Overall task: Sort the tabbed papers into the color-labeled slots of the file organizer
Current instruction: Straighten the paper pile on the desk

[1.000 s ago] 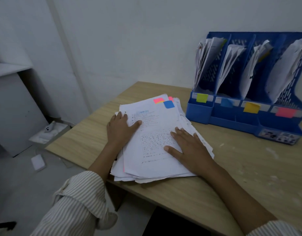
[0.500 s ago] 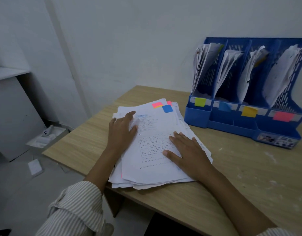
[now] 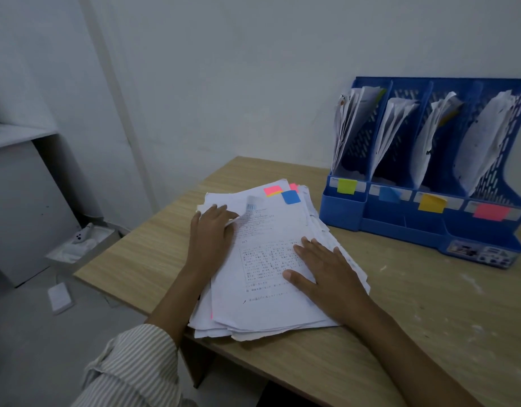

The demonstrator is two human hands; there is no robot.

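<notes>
A stack of white papers [image 3: 268, 312] lies on the wooden desk [image 3: 429, 318] in front of me. Its top sheet carries a blue tab [image 3: 291, 197], and a pink tab [image 3: 273, 190] sticks out from a sheet below. My left hand [image 3: 210, 233] is at the top sheet's upper left edge, fingers curled, thumb pinching the edge; that corner curls up. My right hand [image 3: 326, 274] lies flat on the stack's right side. The blue file organizer [image 3: 341, 212] stands at the back right, with slots labeled green [image 3: 346, 186], blue [image 3: 390, 194], yellow [image 3: 431, 203] and pink [image 3: 491, 212]. Each slot holds papers.
The desk's left edge drops to a grey floor, where a white box [image 3: 83, 248] and a small white pad [image 3: 59, 298] lie. A white cabinet [image 3: 15, 201] stands at far left. The wall runs close behind the organizer.
My left hand slid up the stack's left edge and curled onto the top sheet's corner, which now lifts. My right hand stayed flat on the stack.
</notes>
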